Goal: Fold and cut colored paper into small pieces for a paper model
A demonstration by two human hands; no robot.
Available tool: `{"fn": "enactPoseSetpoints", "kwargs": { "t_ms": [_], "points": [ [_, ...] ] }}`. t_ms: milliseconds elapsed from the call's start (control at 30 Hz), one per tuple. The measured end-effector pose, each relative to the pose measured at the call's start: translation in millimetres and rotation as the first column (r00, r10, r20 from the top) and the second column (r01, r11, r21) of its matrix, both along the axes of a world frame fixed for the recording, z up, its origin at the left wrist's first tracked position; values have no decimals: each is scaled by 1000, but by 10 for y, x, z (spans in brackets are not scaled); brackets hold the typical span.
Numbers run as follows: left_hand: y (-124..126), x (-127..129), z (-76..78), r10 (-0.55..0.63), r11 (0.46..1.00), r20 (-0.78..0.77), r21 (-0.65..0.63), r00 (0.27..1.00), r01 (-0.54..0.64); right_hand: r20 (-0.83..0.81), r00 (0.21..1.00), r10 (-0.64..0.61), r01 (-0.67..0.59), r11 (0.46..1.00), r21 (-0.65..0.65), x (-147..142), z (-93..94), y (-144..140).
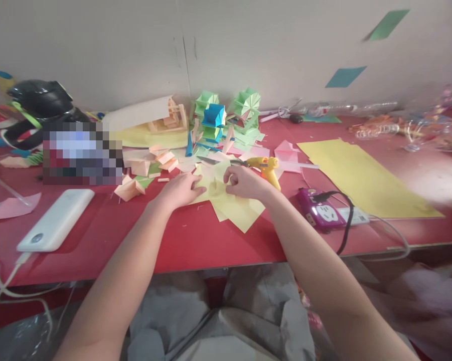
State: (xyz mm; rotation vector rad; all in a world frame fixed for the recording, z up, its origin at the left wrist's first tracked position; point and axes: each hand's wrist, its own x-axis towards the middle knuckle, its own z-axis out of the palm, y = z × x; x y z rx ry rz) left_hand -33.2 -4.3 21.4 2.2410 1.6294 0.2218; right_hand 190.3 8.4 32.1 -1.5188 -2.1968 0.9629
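Just left of the yellow glue gun (266, 169), yellow paper sheets (231, 203) lie on the red desk (195, 240). Left hand (180, 189) presses flat on them; right hand (244, 181) pinches a fold. Judged light, limp, easily creased: grip at the edges.

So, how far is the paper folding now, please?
Done: green and blue folded models stand by the wall. In hand: the left hand presses the yellow paper flat while the right hand pinches a fold in it. Left: a large yellow sheet lies unfolded, and the glue gun lies unused.
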Motion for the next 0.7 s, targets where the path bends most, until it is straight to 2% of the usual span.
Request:
{"fn": "enactPoseSetpoints", "kwargs": {
  "t_ms": [267, 333, 433, 533, 700],
  "points": [
    [-23, 1, 28, -7, 1000, 8, -1, 1000, 7, 18, 999, 41, -42, 997, 65, 67, -20, 15],
    [-32, -2, 45, -13, 1000, -14, -4, 1000, 13, -31, 997, 64, -61, 994, 94, 63, -22, 11],
    [-34, -19, 59, -11, 1000, -23, -21, 1000, 10, -189, 977, 94, -62, 984, 167, 16, -45, 16],
    [-22, -49, 54, -18, 998, 12, -54, 1000, 18, -288, 958, 11, 69, 961, 267, -50, -108, 45],
    [10, -78, 11, -21, 997, 24, -69, 999, 23, -368, 920, -137, 248, 929, 274, -128, -212, 86]
  ]
}}
